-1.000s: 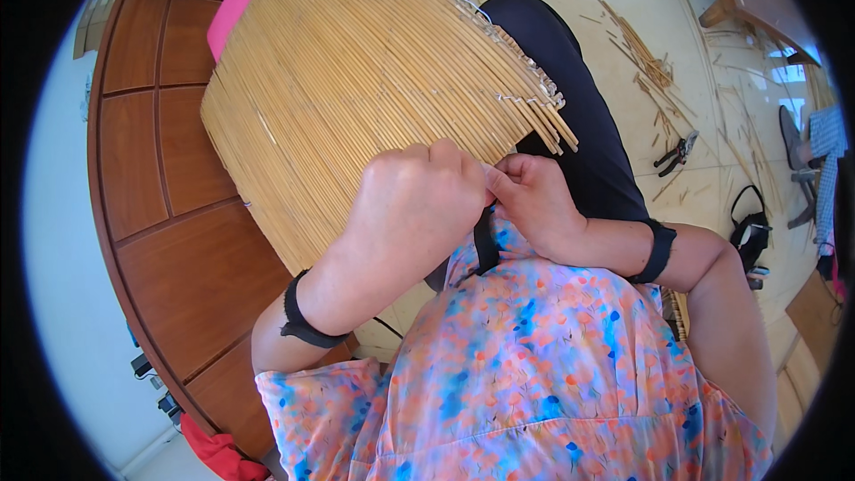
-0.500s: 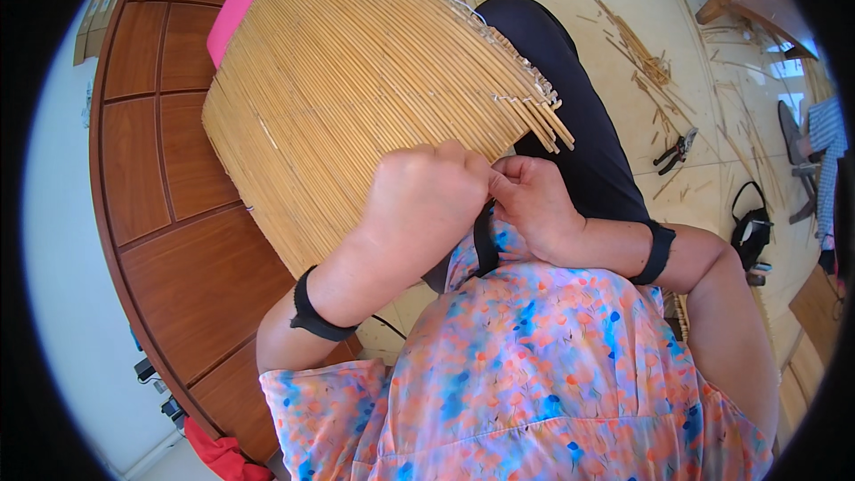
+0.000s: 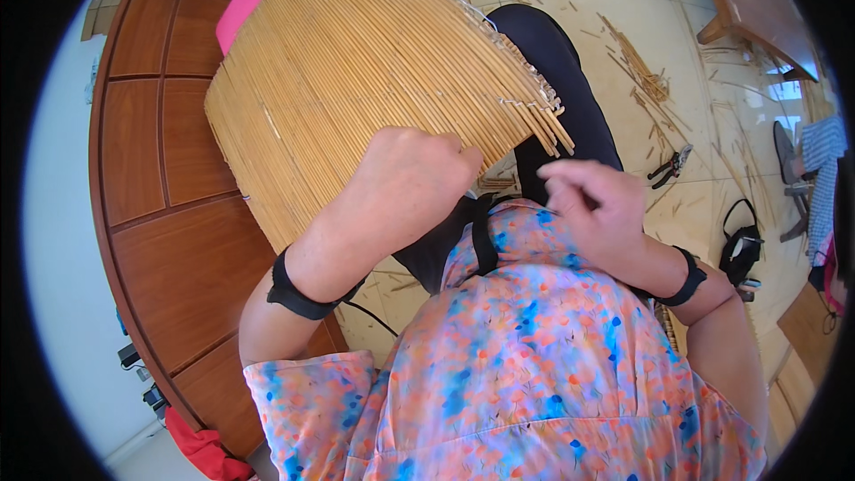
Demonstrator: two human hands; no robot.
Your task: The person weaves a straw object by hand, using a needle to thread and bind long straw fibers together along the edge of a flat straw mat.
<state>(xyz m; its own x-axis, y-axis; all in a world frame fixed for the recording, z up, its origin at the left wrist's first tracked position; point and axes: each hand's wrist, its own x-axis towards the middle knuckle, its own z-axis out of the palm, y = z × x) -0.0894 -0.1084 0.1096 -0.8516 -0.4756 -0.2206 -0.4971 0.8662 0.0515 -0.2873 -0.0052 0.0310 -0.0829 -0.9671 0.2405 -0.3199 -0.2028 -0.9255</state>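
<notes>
A large mat of thin straw-coloured stalks (image 3: 338,71) lies across my lap, its stalks side by side. White thread binds its right edge, where a few stalk ends stick out. My left hand (image 3: 414,169) is closed in a fist at the mat's near edge; its fingertips are turned under, so what it grips is hidden. Off to the right of that edge, over my flowered top, my right hand (image 3: 601,205) is lifted and apart from the mat. Its fingers are curled with thumb and forefinger close together; anything between them is too small to make out.
Brown wooden panelled furniture (image 3: 191,258) stands at the left, with a pink object (image 3: 252,2) behind the mat. Loose stalks (image 3: 639,62) and pruning shears (image 3: 671,167) lie on the tiled floor at right, near a black strapped item (image 3: 741,249). A wooden table (image 3: 757,0) is at upper right.
My hands, together at the mat's near edge before, are now apart. The right has moved to the right; the left stays near the edge, shifted slightly left.
</notes>
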